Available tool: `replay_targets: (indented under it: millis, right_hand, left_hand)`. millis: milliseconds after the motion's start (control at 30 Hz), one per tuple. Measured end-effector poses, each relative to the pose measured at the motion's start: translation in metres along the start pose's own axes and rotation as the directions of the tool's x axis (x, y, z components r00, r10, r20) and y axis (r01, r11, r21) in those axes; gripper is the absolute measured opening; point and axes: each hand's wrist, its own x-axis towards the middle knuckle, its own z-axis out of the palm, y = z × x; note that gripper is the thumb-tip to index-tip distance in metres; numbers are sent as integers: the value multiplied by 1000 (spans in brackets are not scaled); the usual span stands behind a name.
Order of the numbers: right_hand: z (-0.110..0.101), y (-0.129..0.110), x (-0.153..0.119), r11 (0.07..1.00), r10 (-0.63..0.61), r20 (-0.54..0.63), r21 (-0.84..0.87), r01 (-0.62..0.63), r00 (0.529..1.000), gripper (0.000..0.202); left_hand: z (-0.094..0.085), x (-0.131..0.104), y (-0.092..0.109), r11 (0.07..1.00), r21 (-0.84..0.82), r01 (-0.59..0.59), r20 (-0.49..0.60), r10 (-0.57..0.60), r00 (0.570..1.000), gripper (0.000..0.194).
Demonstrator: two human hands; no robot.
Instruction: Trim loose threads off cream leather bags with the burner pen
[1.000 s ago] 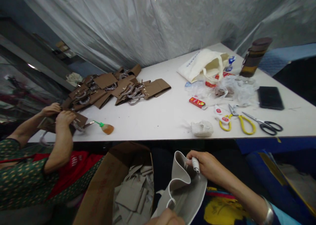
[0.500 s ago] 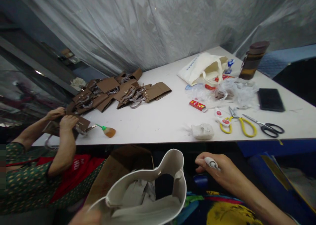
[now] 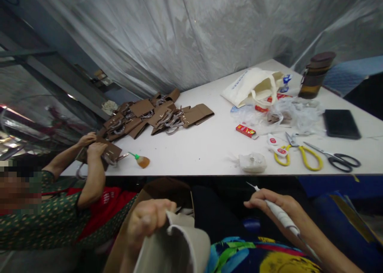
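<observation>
At the bottom centre, my left hand (image 3: 149, 221) is closed on the edge of a light grey bag-like piece (image 3: 197, 245), whose curved opening faces up toward me. My right hand (image 3: 275, 209) is closed around a white-wrapped tool (image 3: 283, 216) with a thin metal tip pointing up and left. A gap separates this tool from the grey piece. Below and behind my left hand stands an open cardboard box (image 3: 143, 189) with pale pieces inside.
On the white table (image 3: 191, 157) lie brown paper bags (image 3: 143, 107), yellow-handled scissors (image 3: 311, 159), black-handled scissors (image 3: 341, 161), a white block (image 3: 253, 162), a cream tote (image 3: 245, 89) and a bottle (image 3: 317, 75). At left, a person's hands (image 3: 97, 147) hold a brown bag.
The grey piece has tipped and moved lower, with my left hand now raised on its edge. My right hand has turned, so the tool's thin tip shows. The view has shifted slightly.
</observation>
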Motion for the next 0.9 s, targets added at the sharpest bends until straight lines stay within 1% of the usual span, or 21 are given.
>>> replay_targets:
  millis: [67, 100, 167, 200, 267, 333, 400, 467, 567, 633, 700, 800, 900]
  right_hand:
    - [6, -11, 1, 996, -15, 27, 93, 12, 1000, 30]
    - [7, -18, 1, 993, -31, 45, 117, 26, 999, 27]
    - [7, -31, 1, 993, -57, 95, 108, 47, 994, 28]
    - [7, -37, 1, 996, -62, 123, 74, 53, 990, 31]
    - [5, -44, 1, 997, -59, 153, -42, 67, 986, 37]
    - [6, -45, 2, 982, -49, 162, -172, 77, 986, 40]
    - [9, -43, 3, 962, -45, 179, -258, 91, 983, 36]
    - [13, -39, 5, 949, -53, 196, -295, 111, 979, 27]
    - [17, -36, 5, 939, -71, 177, -321, 126, 982, 19]
    - [17, -34, 5, 946, -78, 162, -300, 125, 984, 17]
    - [16, -31, 4, 963, -88, 154, -241, 123, 984, 13]
    - [12, -25, 5, 983, -93, 153, -141, 115, 984, 9]
    - [8, -22, 8, 996, -78, 176, -38, 86, 981, 8]
  left_hand:
    - [22, 9, -28, 979, -125, 163, 68, -156, 985, 71]
    - [35, 12, -41, 959, -142, 244, 97, -232, 968, 72]
    - [56, 17, -61, 923, -108, 369, 113, -358, 927, 73]
    - [64, 20, -68, 908, -72, 412, 124, -402, 907, 73]
    - [71, 25, -77, 889, 1, 459, 161, -453, 877, 70]
    - [73, 29, -81, 879, 38, 476, 199, -473, 858, 68]
    - [73, 32, -84, 873, 27, 488, 218, -481, 849, 68]
    - [75, 33, -86, 865, 0, 502, 220, -490, 844, 68]
    - [81, 33, -86, 852, -16, 523, 192, -511, 838, 67]
    - [86, 34, -86, 840, -36, 542, 164, -530, 832, 68]
    - [89, 34, -85, 831, -94, 548, 160, -530, 832, 69]
    - [93, 34, -87, 837, -177, 518, 176, -491, 853, 71]
    - [94, 34, -89, 840, -208, 500, 186, -468, 864, 71]
